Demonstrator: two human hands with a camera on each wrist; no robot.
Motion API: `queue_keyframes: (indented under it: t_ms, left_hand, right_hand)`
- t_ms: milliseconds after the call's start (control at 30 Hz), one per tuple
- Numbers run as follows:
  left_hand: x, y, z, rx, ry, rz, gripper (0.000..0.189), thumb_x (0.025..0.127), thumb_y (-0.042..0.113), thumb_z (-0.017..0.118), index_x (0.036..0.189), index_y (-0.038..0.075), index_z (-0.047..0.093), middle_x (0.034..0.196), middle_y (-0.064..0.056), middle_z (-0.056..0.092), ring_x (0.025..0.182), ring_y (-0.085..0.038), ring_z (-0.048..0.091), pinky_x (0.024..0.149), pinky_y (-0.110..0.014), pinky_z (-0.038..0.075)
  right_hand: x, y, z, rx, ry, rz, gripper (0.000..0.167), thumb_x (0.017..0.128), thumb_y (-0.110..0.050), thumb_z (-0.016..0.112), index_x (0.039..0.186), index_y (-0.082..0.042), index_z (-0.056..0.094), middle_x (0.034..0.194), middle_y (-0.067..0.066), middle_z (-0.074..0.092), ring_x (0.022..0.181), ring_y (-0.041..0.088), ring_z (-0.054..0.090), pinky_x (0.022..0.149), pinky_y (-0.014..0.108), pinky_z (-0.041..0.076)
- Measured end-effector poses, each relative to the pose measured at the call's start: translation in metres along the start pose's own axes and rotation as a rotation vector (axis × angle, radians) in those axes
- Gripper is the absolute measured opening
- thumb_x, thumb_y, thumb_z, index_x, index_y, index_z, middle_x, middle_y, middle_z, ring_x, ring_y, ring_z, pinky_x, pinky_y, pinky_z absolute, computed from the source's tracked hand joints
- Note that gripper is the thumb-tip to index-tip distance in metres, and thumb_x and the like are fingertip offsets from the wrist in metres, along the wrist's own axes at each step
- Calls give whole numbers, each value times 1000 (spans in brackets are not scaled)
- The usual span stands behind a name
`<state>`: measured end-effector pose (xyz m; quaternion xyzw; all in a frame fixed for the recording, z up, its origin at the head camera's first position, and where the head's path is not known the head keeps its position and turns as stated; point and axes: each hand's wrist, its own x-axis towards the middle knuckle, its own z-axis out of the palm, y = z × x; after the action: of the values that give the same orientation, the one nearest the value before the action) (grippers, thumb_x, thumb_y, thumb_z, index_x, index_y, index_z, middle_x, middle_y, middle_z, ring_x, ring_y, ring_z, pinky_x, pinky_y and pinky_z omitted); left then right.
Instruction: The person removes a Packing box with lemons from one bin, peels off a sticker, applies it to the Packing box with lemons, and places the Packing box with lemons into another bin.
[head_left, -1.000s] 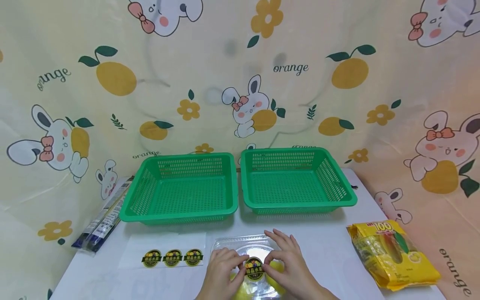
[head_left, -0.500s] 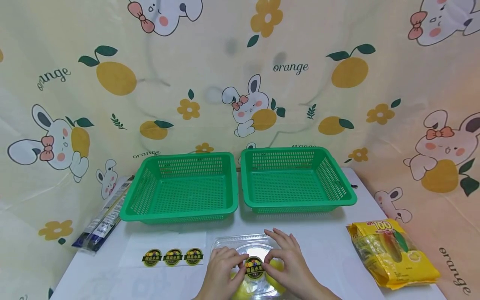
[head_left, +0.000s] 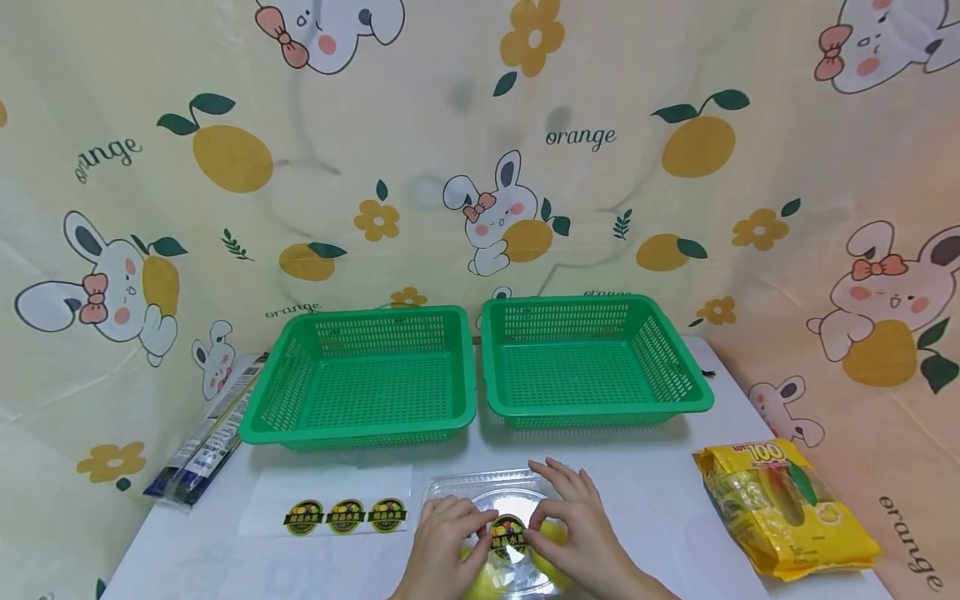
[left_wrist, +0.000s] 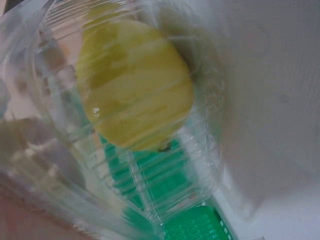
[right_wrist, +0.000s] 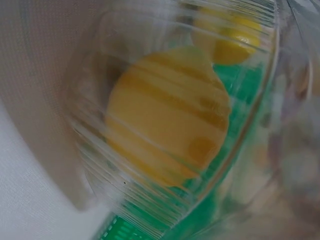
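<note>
Both hands meet above a clear plastic clamshell box [head_left: 480, 481] at the table's front. The left hand [head_left: 444, 542] pinches the left edge of a round black-and-gold fruit sticker [head_left: 509, 537] between thumb and forefinger. At the opposite edge, the right hand [head_left: 573, 533] pinches it likewise, its other fingers raised. The sticker is over the lid; whether it touches the plastic I cannot tell. Yellow fruits show inside the box, one large fruit [left_wrist: 135, 85] in the left wrist view and another fruit [right_wrist: 167, 117] in the right wrist view. Neither wrist view shows the fingertips clearly.
A white backing sheet [head_left: 330, 485] with three like stickers lies left of the box. Two green baskets, a left basket [head_left: 356, 435] and a right basket [head_left: 600, 410], stand behind. A yellow candy bag [head_left: 787, 512] lies right, a dark plastic packet [head_left: 206, 442] left.
The sticker's face has tilted slightly between the fingers, and its lettering sits a little lower. Both hands have stayed almost in place.
</note>
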<state>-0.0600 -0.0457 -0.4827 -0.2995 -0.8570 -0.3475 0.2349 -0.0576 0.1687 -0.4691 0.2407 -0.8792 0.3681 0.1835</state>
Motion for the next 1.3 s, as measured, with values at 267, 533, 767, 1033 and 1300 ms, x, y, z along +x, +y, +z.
queue_keyframes:
  t_ms: [267, 533, 767, 1033, 1300]
  left_hand:
    - [1, 1, -2, 10, -35, -8, 26, 70, 3, 84, 92, 14, 79, 74, 19, 55, 77, -3, 54, 71, -31, 42]
    - [1, 1, -1, -6, -48, -25, 27, 72, 5, 84, 96, 16, 77, 74, 21, 54, 77, -2, 53, 71, -31, 41]
    - [0, 0, 2, 6, -11, 2, 31, 68, 4, 84, 95, 16, 76, 73, 20, 53, 75, -2, 51, 70, -31, 41]
    - [0, -1, 5, 78, 68, 5, 31, 61, 11, 87, 87, 21, 73, 77, 17, 54, 80, -3, 50, 77, -36, 40]
    - [-4, -4, 6, 120, -24, -250, 66, 70, 39, 86, 127, 15, 63, 138, -17, 48, 128, -40, 42, 91, -70, 42]
  right_hand:
    - [0, 0, -1, 1, -16, -3, 39, 69, -12, 86, 67, -38, 57, 133, 13, 61, 126, 45, 47, 90, 86, 24]
    - [0, 1, -1, -30, -7, -25, 41, 67, -11, 86, 66, -37, 55, 132, 13, 62, 125, 46, 48, 90, 86, 26]
    - [-1, 3, 1, -64, 0, -51, 42, 63, -13, 88, 65, -37, 53, 132, 14, 62, 124, 45, 49, 89, 84, 28]
    - [-1, 2, 1, -95, -21, -4, 42, 64, -29, 91, 65, -36, 50, 136, 16, 58, 126, 45, 47, 91, 82, 31]
    - [-2, 3, 6, -162, -55, 102, 59, 68, -44, 89, 110, -14, 61, 147, 28, 42, 133, 54, 36, 85, 79, 43]
